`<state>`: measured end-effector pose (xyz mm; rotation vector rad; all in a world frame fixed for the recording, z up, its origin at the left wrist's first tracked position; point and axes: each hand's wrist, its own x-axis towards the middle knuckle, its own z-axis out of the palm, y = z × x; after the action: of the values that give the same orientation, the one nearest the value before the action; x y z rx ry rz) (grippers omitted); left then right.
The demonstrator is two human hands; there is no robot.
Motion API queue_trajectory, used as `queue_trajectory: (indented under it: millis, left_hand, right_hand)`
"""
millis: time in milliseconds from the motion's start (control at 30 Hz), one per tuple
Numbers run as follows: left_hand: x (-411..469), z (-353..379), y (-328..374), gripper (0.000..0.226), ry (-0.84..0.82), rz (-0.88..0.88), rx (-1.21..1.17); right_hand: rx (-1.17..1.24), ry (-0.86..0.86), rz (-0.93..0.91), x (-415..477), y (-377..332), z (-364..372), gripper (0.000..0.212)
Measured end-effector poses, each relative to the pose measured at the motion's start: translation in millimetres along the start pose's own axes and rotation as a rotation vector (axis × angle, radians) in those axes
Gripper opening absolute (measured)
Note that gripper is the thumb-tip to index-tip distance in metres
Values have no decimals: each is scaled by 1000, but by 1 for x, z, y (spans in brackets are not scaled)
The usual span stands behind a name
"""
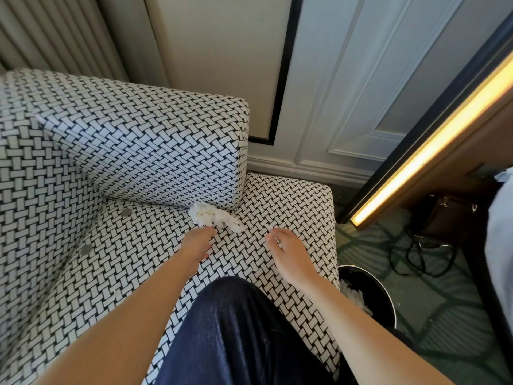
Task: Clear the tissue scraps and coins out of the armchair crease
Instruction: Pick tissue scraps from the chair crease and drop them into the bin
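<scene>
Tissue scraps (215, 216) wedged in the seat crease (158, 203) beneath the arm cushion (144, 145); left hand (198, 243), grip loose and empty, fingertips at their edge; right hand (287, 252), grip not discernible. A hasty pull may tear the tissue; pressing the seat could sink the two coins (126, 212) deeper

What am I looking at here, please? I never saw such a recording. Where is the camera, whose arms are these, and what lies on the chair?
There is no machine: a person works with bare hands. One camera, worn on the head, looks down, so both arms enter from below. The left hand touches a crumpled tissue at the crease under the cushion of the armchair. The right hand is over the seat; whether its grip holds anything, I cannot tell. A coin and a second coin lie on the seat, left. A dark bin stands beside the chair.
</scene>
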<state>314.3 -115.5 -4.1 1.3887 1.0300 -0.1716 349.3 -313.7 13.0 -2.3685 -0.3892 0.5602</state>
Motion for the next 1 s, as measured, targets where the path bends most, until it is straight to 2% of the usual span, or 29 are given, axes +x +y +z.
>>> queue_trajectory:
  millis: [100,200,500,700,867,1000]
  left_hand:
    - [-2,-2,6,28,-53,30,-30]
    - [-2,-4,11,36,-116,15,-135]
    - [-9,-6,13,32,-58,2,-225]
    - [-27,4,18,25,-76,69,-114]
    - [-54,26,23,21,-159,147,6]
    - [-75,52,22,30,-233,188,154]
  right_hand:
    - [-2,6,-14,-3,-1,-1,48]
    - [1,10,-23,-5,-1,-3,49]
    - [17,50,-35,-10,-7,-18,46]
    - [34,76,-53,-24,-9,-29,44]
    - [65,104,-44,-47,-3,-46,42]
    - [94,150,-34,-63,8,-59,40]
